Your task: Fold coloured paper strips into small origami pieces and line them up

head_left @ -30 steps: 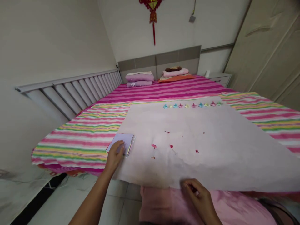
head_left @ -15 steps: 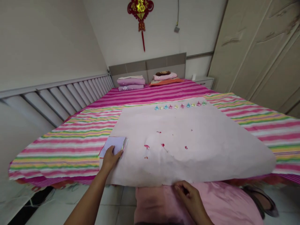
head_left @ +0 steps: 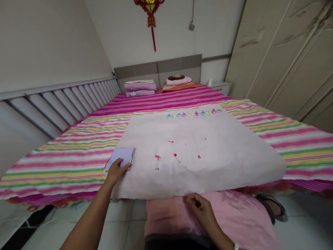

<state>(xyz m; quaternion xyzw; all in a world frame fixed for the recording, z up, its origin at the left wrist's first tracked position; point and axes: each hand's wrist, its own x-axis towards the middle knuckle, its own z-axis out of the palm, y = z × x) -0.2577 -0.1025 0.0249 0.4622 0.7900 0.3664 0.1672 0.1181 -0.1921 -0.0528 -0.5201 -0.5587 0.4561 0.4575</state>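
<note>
My left hand reaches out to a small stack of coloured paper squares, lilac on top, and its fingers rest on the stack's near edge. The stack lies at the left edge of a large pale sheet spread over the striped bedcover. My right hand is low over my pink lap, just under the sheet's near edge, with its fingers curled in a pinch; what they hold is too small to make out. A row of several small folded paper shapes lines the sheet's far edge. Tiny red scraps dot its middle.
Folded pink bedding and a pillow lie at the grey headboard. A slatted radiator cover runs along the left wall, wardrobe doors along the right. A red knot ornament hangs on the wall. A shoe rests on the tiled floor.
The view has swung to the right and down. My left hand stays on the paper stack, and my right hand has slid slightly left along the sheet's near edge.
</note>
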